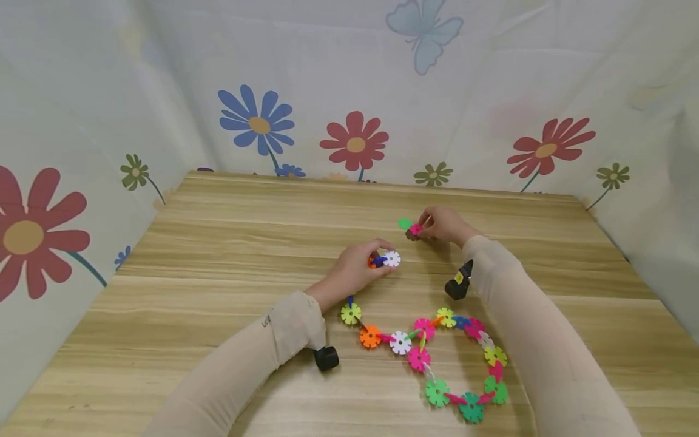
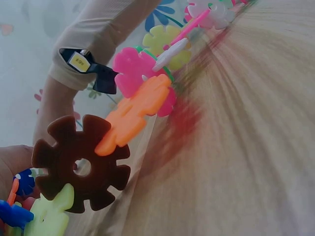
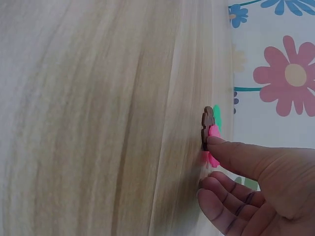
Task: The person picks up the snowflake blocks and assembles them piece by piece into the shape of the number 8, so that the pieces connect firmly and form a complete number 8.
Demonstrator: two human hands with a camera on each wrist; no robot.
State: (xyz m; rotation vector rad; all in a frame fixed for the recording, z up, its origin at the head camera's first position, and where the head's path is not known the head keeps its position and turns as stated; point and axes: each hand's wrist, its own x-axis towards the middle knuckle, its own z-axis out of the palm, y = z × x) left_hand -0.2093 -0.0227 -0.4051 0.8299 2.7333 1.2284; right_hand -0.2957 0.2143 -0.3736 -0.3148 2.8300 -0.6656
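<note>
My left hand (image 1: 355, 268) grips one end of a chain of notched plastic discs, with a white disc (image 1: 391, 259) and a blue disc (image 1: 378, 261) at its fingertips. From there the chain runs toward me, and a brown disc (image 2: 64, 167) of it looms large in the left wrist view. Farther back on the table, my right hand (image 1: 443, 224) pinches a pink disc (image 3: 213, 132) between thumb and fingers. Beside and partly under that lie a loose brown disc (image 3: 206, 123) and a green disc (image 1: 405, 223). The right fingertips are partly hidden.
The chain's other part forms a closed loop (image 1: 472, 408) on the wooden table (image 1: 218, 243), between my forearms. A flower-printed cloth (image 1: 306, 60) stands behind the table and along its sides. Each wrist carries a small black camera (image 1: 326, 359).
</note>
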